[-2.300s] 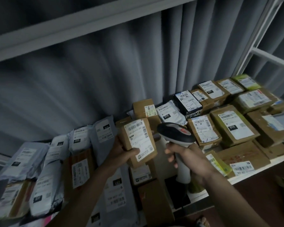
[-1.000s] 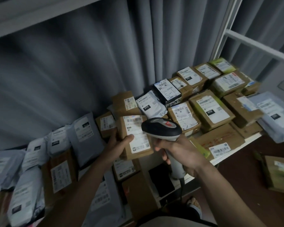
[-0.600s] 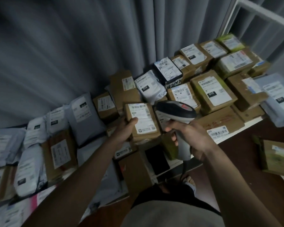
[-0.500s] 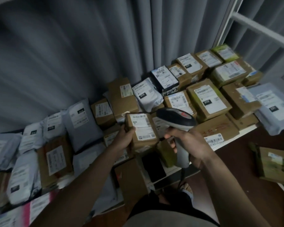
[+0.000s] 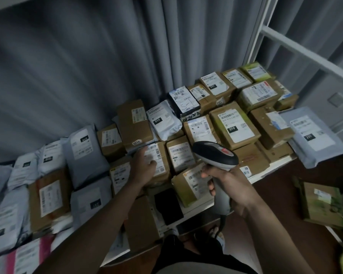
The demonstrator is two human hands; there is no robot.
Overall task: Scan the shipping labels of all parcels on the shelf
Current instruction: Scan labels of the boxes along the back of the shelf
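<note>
On the shelf (image 5: 273, 165), left hand (image 5: 144, 168) gripping small box (image 5: 156, 161) (label half hidden); right hand (image 5: 229, 183) clutching scanner (image 5: 216, 155)

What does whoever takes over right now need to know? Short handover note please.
Left hand: rests on a small brown box lying among the parcels on the shelf, label up; whether it grips is unclear.
Right hand: grips the scanner by its handle, head over the front row.
Parcels: boxes and grey mailers cover the shelf, most labels face up; one box sits apart at lower right.
Done: cannot tell which labels are scanned.
Left: probably the boxes nearest the scanner, then the rest.
</note>
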